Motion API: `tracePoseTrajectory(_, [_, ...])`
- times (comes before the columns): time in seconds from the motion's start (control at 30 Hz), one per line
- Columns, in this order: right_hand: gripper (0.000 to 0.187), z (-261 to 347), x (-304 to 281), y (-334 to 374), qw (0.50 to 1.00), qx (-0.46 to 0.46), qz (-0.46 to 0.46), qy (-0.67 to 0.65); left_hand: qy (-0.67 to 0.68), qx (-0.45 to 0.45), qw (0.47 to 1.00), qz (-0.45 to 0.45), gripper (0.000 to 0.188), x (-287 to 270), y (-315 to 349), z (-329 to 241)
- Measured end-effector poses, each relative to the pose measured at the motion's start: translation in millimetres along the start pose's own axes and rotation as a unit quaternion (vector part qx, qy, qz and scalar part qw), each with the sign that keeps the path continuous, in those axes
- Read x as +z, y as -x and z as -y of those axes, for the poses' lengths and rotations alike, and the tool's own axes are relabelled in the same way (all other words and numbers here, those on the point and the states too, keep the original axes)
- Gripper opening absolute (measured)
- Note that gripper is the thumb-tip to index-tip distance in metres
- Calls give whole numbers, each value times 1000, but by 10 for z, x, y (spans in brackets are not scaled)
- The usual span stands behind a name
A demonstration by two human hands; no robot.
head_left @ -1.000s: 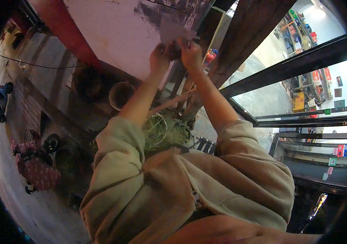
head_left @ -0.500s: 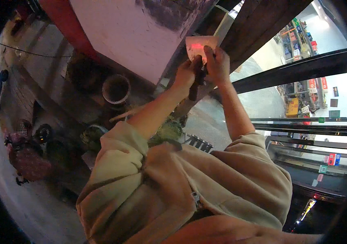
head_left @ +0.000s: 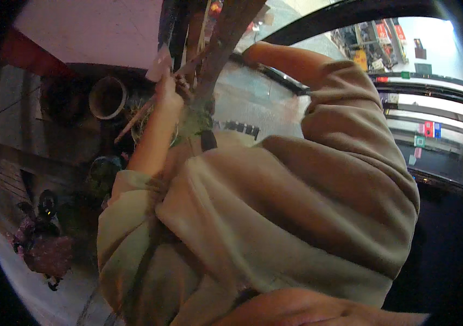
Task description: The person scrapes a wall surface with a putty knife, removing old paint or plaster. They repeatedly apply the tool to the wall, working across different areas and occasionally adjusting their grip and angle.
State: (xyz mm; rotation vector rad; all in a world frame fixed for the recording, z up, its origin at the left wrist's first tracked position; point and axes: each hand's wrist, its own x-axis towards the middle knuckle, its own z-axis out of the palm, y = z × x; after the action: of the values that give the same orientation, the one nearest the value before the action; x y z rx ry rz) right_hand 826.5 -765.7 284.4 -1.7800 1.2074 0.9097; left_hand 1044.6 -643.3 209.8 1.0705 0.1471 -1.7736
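Note:
My left hand (head_left: 169, 93) is closed around a scraper, whose broad, pale, flat blade (head_left: 159, 65) points up and away beside the pink-white panel (head_left: 84, 32). Motion blurs the scraper's handle, which is mostly hidden by my fingers. My right arm reaches out to the far right, and my right hand (head_left: 253, 52) is at the edge of the dark wooden post (head_left: 223, 49). Blur and the post hide its fingers, so what it touches does not show.
A round pot (head_left: 107, 98) stands on the left, with green plants (head_left: 194, 120) below the post. Dark metal rails (head_left: 427, 89) cross on the right, before lit shelves (head_left: 378, 38) of goods. A parked two-wheeler (head_left: 46, 239) is at lower left.
Both hands were together on the scraper. My right hand has let go and moved right, behind the post's edge. My left hand has lowered the scraper leftward. The view has shifted.

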Motion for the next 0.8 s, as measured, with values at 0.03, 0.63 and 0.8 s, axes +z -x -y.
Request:
tracePoseTrajectory(0.03, [30, -188, 225, -133, 999, 9, 4, 48, -22, 8, 999, -26, 29, -138, 50, 64])
tracePoseTrajectory(0.63, [56, 1448, 594, 1256, 907, -139, -262, -298, 172, 27, 938, 300, 26, 371, 213, 188])
tracePoseTrajectory(0.8, [54, 1230, 362, 938, 840, -218, -470, -159, 220, 95, 916, 322, 28, 850, 360, -234])
